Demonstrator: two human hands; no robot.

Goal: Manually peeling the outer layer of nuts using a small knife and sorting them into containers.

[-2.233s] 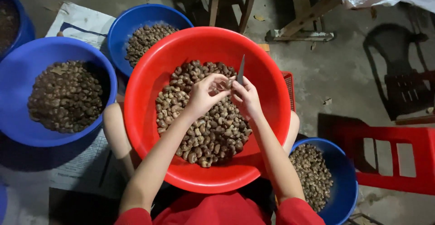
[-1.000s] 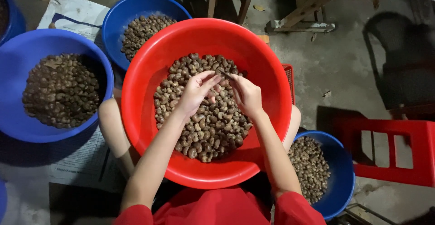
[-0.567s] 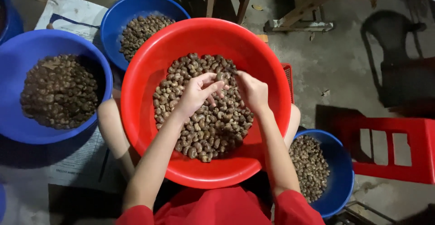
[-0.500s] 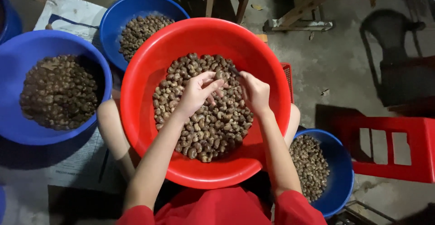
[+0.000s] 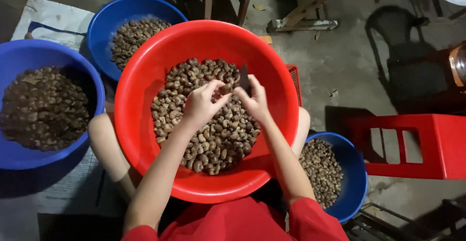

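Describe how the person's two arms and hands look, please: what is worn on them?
Both arms are bare from the short red sleeves down. The left hand and the right hand wear no gloves, and I see no rings, watch or bracelets. The red sleeves belong to a red top. The fingers are slim and uncovered.

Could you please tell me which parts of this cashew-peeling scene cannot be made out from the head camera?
- Nut pinched by the left hand: too small, covered by fingertips.
- Knife handle: hidden inside the right hand.
- Bottom of the red basin: buried under nuts.
- Left blue basin: cut off by the frame's left edge.
- Person's lap: hidden beneath the red basin.
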